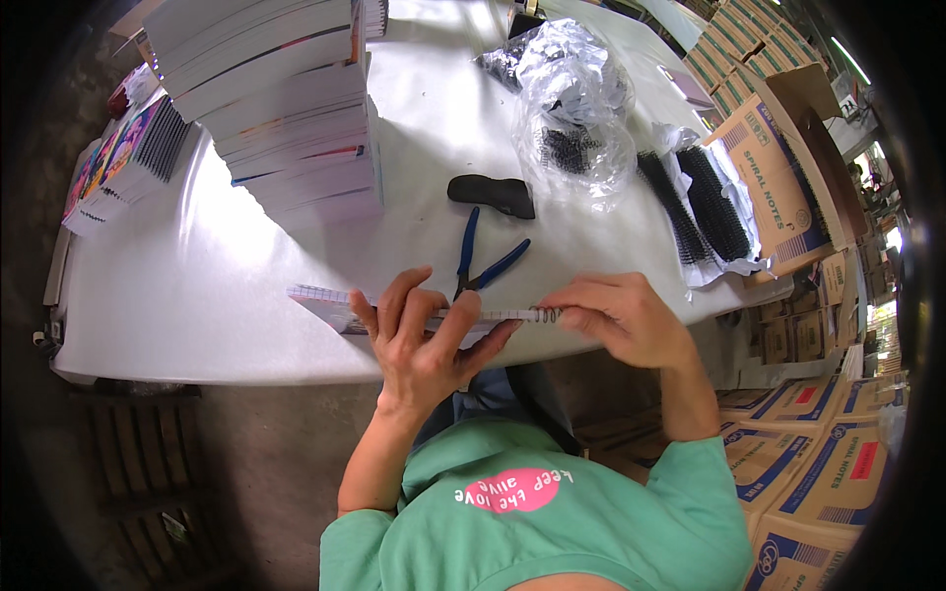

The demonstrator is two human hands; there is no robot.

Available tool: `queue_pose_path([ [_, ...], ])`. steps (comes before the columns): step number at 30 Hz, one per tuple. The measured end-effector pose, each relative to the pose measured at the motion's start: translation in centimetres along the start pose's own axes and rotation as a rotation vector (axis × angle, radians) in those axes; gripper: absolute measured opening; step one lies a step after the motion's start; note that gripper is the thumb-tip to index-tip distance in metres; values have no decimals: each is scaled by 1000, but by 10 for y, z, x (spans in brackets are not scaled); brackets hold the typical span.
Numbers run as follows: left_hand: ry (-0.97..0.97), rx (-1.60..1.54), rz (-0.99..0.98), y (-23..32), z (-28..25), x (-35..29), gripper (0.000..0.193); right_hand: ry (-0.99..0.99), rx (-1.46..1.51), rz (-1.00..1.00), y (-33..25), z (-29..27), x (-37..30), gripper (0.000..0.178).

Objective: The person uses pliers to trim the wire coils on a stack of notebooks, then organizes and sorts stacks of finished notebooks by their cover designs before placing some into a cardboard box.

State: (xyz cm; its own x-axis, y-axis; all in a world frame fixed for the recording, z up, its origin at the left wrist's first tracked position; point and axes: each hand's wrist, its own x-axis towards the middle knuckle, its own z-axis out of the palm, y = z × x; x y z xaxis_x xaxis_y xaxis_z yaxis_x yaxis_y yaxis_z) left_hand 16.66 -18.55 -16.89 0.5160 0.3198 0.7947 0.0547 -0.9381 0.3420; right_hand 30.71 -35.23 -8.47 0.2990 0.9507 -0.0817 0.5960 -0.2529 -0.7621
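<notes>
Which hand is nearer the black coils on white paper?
Right. Right hand: below and left of the black coils in view; left hand: farther left, on the notebook.

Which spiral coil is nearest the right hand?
The coil at the right end of the notebook, by the right hand; the other coils lie bundled in clear plastic and on white paper.

The white table bears pliers, stacked paper and, seemingly, coils.

The left grip holds a notebook while the right grip pinches a dark coil.
</notes>
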Motion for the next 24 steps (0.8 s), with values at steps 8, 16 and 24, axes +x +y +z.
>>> queue_pose_path([
  [8, -99, -97, 45, -4, -11, 3, 32, 138, -394, -45, 85, -21, 120, 46],
  [16, -80, -44, 13, -2, -9, 1, 41, 410, -317, -232, 107, 7, 127, 40],
  [24, -52, -87, 1, -4, -6, 0, 42, -70, 279, -371, 55, -2, 59, 24],
])
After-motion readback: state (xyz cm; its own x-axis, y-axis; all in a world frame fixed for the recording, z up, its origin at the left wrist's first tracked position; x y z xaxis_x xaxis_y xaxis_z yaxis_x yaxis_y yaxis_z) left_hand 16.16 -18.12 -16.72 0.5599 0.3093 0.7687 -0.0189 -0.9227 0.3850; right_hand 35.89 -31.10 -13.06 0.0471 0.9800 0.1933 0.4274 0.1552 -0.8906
